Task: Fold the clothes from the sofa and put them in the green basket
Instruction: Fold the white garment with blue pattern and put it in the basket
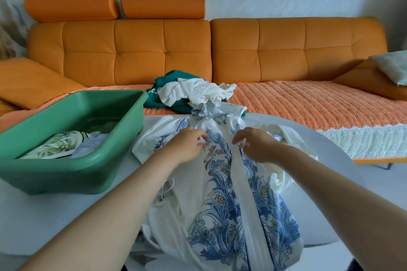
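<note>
Fronting orange sofa (141, 50) — white table (66, 215) bearing garment (222, 204), basket (55, 176)

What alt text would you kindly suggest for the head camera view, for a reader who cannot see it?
The left hand and right hand pinch a white garment with blue floral print lying on a white table. A green basket at the left holds folded clothes, and a crumpled pile of clothes lies behind on the orange sofa.
</note>
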{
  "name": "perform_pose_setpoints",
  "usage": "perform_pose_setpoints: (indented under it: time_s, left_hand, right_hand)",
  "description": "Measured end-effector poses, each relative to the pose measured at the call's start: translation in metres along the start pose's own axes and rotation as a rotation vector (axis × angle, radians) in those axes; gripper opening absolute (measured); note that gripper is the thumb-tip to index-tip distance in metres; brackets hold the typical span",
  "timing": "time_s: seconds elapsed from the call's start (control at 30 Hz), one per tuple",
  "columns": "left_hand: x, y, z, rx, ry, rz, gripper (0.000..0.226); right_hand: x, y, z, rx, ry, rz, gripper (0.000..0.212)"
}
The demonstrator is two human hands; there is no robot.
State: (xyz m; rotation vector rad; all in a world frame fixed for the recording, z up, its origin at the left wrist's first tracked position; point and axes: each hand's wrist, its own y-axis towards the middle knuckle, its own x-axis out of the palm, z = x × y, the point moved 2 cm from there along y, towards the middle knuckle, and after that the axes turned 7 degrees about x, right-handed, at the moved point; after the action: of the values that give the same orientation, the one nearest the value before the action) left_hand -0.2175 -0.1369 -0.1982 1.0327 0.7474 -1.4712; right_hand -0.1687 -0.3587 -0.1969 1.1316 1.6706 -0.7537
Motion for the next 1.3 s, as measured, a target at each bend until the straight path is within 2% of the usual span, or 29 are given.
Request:
perform_pose_setpoints:
  time_s: [0.1,0.17,0.27,0.37,0.43,0.5,0.53,0.6,0.7,0.77,0.9,0.93,1.0,1.1,1.2,1.3]
  left_hand:
    - [0.018,0.006,-0.018,-0.083,0.142,-0.197,0.059]
    - [0.025,0.005,-0.034,-0.236,0.216,-0.335,0.072]
    - [0.017,-0.004,-0.055,-0.51,0.283,-0.384,0.09]
    - [0.003,-0.007,-0.061,-0.646,0.387,-0.405,0.101]
    - [-0.005,-0.001,-0.057,-0.602,0.494,-0.427,0.097]
    - [-0.013,0.012,-0.048,-0.546,0.548,-0.313,0.081]
    - [-0.015,0.021,-0.045,-0.507,0.536,-0.224,0.071]
    - [-0.014,0.039,-0.039,-0.413,0.434,-0.081,0.057]
    - [-0.005,0.066,-0.034,-0.315,0.283,0.016,0.039]
    - [-0.002,0.084,-0.036,-0.284,0.268,0.08,0.024]
    - [0.0,0.115,-0.057,-0.329,0.258,0.072,0.027]
    - [0.0,0.121,-0.062,-0.344,0.251,0.047,0.023]
    - [0.001,0.133,-0.074,-0.365,0.275,-0.016,0.006]
    - [-0.001,0.148,-0.088,-0.394,0.34,-0.055,0.025]
    - [-0.009,0.163,-0.093,-0.341,0.372,0.102,0.013]
    - [-0.012,0.177,-0.098,-0.344,0.21,0.361,0.022]
  right_hand:
    - [0.019,0.013,0.009,0.002,-0.087,-0.137,0.079]
    - [0.028,0.024,0.013,0.015,-0.082,-0.226,0.091]
    - [0.037,0.037,0.026,0.039,-0.185,-0.348,0.103]
    - [0.036,0.046,0.036,0.1,-0.246,-0.376,0.1]
    - [0.03,0.054,0.033,0.108,-0.238,-0.23,0.07]
    - [0.022,0.063,0.028,0.129,-0.118,-0.047,0.035]
    - [0.02,0.066,0.027,0.151,-0.04,0.0,0.029]
    - [0.019,0.075,0.028,0.159,0.03,0.051,0.033]
    - [0.02,0.094,0.034,0.202,0.063,0.136,0.034]
    - [0.023,0.11,0.039,0.212,0.06,0.164,0.033]
    - [0.027,0.146,0.042,0.216,0.044,0.115,0.023]
    - [0.028,0.154,0.043,0.21,0.025,0.088,0.018]
    - [0.029,0.169,0.045,0.194,0.009,0.044,0.027]
    - [0.025,0.19,0.05,0.222,-0.021,0.048,0.021]
    - [0.019,0.205,0.05,0.269,-0.118,0.284,0.017]
    - [0.019,0.213,0.045,0.285,-0.001,0.475,0.014]
